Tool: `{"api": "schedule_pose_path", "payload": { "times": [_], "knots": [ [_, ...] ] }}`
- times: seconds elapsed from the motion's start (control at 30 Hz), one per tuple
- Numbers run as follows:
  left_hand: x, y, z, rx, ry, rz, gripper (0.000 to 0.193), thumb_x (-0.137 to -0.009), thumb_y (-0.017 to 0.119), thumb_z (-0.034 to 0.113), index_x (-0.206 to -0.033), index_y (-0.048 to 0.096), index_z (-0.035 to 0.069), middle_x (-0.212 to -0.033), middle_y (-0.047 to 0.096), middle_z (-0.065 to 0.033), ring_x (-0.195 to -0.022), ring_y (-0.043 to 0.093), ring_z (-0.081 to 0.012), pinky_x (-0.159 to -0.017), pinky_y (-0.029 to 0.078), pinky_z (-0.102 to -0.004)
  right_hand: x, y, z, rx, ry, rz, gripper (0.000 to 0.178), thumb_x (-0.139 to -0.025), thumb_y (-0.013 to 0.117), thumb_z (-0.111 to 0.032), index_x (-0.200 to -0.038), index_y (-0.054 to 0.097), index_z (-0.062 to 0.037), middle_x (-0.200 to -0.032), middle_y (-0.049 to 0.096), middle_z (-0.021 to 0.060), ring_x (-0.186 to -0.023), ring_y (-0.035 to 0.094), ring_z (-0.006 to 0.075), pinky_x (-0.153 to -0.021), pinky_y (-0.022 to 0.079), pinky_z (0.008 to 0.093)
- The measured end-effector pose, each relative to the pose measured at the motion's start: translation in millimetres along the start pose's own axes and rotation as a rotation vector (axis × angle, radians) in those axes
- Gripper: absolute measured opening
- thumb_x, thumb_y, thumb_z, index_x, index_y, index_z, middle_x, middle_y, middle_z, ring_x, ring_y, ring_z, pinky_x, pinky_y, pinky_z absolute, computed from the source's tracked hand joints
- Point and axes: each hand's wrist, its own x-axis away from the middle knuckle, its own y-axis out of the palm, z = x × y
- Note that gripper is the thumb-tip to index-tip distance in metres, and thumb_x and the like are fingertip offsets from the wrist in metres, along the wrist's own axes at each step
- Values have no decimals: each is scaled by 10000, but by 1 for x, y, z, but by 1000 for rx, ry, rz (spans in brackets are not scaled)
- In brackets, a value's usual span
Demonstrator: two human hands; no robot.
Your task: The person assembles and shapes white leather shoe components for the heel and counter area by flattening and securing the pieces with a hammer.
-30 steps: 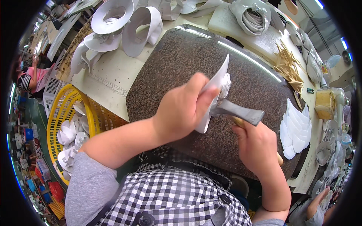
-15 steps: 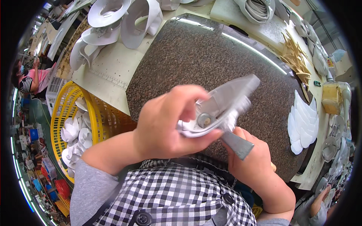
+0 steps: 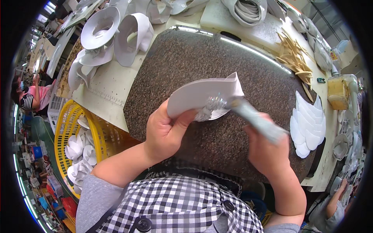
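My left hand (image 3: 164,134) grips a pale grey shoe upper (image 3: 202,90) by its near left end, thumb on the near side and fingers behind. A glittery cluster of stones (image 3: 216,104) sits on the upper's lower side. My right hand (image 3: 269,153) is closed round a metal cobbler's hammer (image 3: 254,116), blurred by motion. The hammer's narrow end lies right at the upper's decorated right side; whether they touch I cannot tell. Its flared end points toward my right forearm, and the handle is hidden in my hand.
Below the hands is a dark speckled stone slab (image 3: 155,73). White leaf-shaped pieces (image 3: 308,126) overlap at its right; tan strips (image 3: 293,58) lie beyond. More uppers (image 3: 132,39) stand far left. A yellow basket (image 3: 94,132) of white pieces is at my left. Co-workers sit at both sides.
The upper has turned so its outer side with the stones shows, instead of its inside. The hammer has come out of the upper, and my hands have moved apart.
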Motion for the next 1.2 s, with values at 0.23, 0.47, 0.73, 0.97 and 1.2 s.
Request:
{"api": "schedule_pose_path", "payload": {
  "times": [0.23, 0.47, 0.73, 0.97, 1.2],
  "knots": [
    [25, -12, -8, -20, -115, -49, 210, -962, 652, 72, -1155, 657, -10, -1014, 717, -98, -878, 675, -154, -785, 527, -272, -5, -9, -5, 26, 69, -72, 175, -880, 654, -123, -1012, 556, -62, -800, 637, 132, -666, 668, 335, -550, 528, 428],
    [21, -19, -2, -276, -19, -243, 160, -848, 719, 7, -1003, 680, 12, -960, 699, -126, -921, 691, -307, -920, 534, -412, 2, -6, -14, -59, 66, -129, 222, -825, 627, -51, -1032, 549, -70, -790, 627, 118, -648, 661, 325, -556, 527, 429],
    [21, -14, 6, -386, 59, -355, 184, -742, 775, -39, -840, 631, 21, -1012, 625, -110, -1021, 647, -312, -968, 508, -453, 8, 3, -16, -140, 59, -130, 279, -802, 625, -64, -1071, 550, -57, -797, 628, 116, -651, 659, 317, -568, 536, 434],
    [23, -13, 4, -488, 112, -336, 210, -743, 771, -12, -926, 680, 33, -1072, 627, -124, -1023, 603, -306, -933, 495, -411, 7, -6, -16, -107, 110, -206, 117, -889, 671, -117, -970, 608, -61, -842, 640, 119, -722, 665, 338, -603, 530, 410],
    [27, -22, 19, -35, -241, -156, 218, -916, 727, 161, -1061, 636, 26, -973, 638, -69, -906, 641, -162, -862, 523, -332, 9, -21, -16, -188, 72, -262, 194, -845, 664, -119, -1009, 609, -31, -809, 660, 132, -704, 671, 332, -598, 529, 425]
  ]
}}
